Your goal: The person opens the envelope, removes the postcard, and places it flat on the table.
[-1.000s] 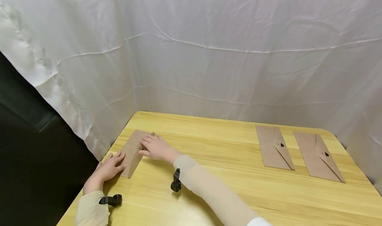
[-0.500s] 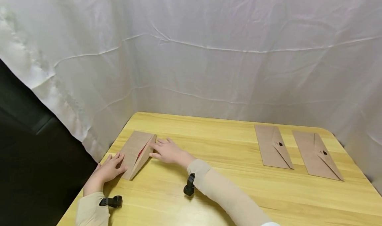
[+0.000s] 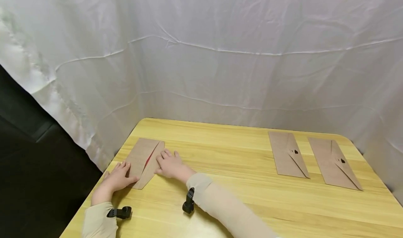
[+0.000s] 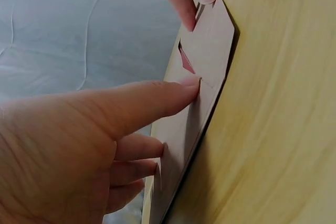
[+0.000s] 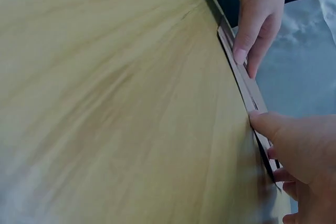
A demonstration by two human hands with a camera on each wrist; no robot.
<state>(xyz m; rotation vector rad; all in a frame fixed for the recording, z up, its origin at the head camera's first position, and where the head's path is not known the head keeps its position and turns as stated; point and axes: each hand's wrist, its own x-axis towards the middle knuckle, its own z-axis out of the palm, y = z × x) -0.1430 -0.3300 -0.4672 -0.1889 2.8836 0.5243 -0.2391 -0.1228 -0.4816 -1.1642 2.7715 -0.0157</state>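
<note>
A brown paper envelope (image 3: 138, 156) lies near the table's left edge, with its flap (image 3: 152, 163) spread out toward the right. Something red (image 3: 147, 160) shows through the narrow slit between the envelope's body and the flap. My left hand (image 3: 114, 180) rests on the envelope's left side. In the left wrist view its thumb (image 4: 178, 95) lies across the paper close to the slit. My right hand (image 3: 171, 166) touches the flap's outer edge with its fingertips, fingers bent a little. Seen from the right wrist, my right thumb (image 5: 265, 124) sits on that edge.
Two more brown envelopes (image 3: 284, 157) (image 3: 332, 161), each with a dark seal on its flap, lie side by side at the right of the wooden table (image 3: 226, 189). White curtains (image 3: 201, 73) hang along the back and sides. A dark surface (image 3: 37, 182) lies beyond the left edge.
The envelope's flap has swung from folded over, through raised, to lying out toward the right, and the red slit has come into view. My right hand moved right with it. My left hand shifted slightly.
</note>
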